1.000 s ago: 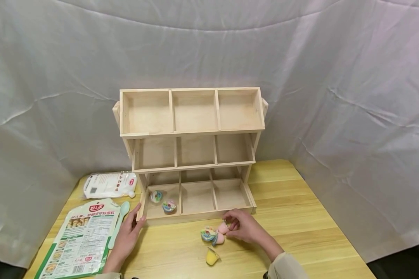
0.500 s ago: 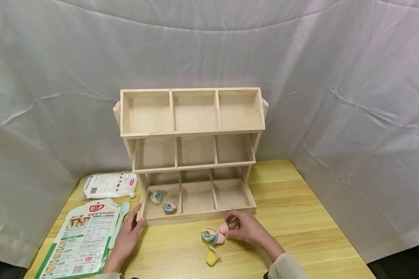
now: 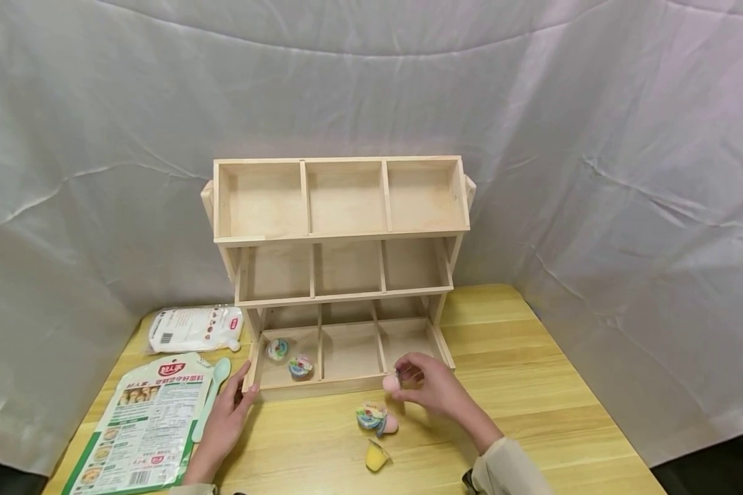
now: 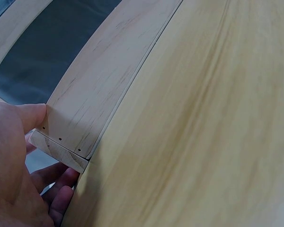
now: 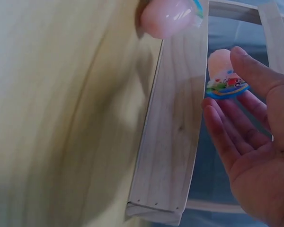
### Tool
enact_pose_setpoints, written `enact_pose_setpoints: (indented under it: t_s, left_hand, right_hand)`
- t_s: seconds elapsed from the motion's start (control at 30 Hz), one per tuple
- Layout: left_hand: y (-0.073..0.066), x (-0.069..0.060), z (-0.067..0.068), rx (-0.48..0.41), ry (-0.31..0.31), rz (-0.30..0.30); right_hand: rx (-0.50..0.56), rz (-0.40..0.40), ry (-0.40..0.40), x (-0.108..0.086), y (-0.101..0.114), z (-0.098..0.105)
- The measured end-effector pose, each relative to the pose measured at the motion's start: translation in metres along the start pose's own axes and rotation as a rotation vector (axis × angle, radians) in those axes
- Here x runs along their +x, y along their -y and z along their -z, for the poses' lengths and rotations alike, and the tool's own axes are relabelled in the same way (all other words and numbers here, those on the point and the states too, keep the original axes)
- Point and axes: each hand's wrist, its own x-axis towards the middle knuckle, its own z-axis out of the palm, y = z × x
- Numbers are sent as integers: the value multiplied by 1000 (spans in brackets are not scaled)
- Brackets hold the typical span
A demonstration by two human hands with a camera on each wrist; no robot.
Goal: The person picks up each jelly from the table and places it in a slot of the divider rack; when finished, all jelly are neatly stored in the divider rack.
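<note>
A three-tier wooden rack (image 3: 347, 386) stands on the table, each tier split into three compartments. My left hand (image 3: 223, 412) grips its lower left front corner, thumb on the front board (image 4: 109, 71), fingers round the side. Between thumb and fingers, my right hand (image 3: 436, 390) pinches a pink jelly cup (image 3: 391, 383) just at the bottom tier's front edge; its printed lid shows in the right wrist view. On the table below lie a second pink jelly cup (image 3: 391, 424), a jelly cup with a printed lid (image 3: 369, 415) and a yellow one (image 3: 375, 456).
Two jelly cups, one behind (image 3: 277, 349) and one in front (image 3: 300, 366), sit in the bottom left compartment. Left of the rack lie a white pouch (image 3: 192, 330), a flat green-and-white packet (image 3: 142, 419) and a pale green spoon (image 3: 210, 399). Grey cloth (image 3: 347, 82) hangs around the table.
My right hand has lifted the pink jelly cup off the table, away from the other cups and towards the rack's front edge. My left hand keeps its place.
</note>
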Motion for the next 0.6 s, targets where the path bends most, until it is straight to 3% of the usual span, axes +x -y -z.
enact_pose_setpoints:
  t_s: [0.27, 0.6]
  left_hand:
    - [0, 1, -1, -40, -4, -16]
    - [2, 1, -1, -18, 8, 1]
  right_hand:
    - [17, 22, -55, 14, 13, -5]
    - [-12, 55, -152, 35, 20, -17]
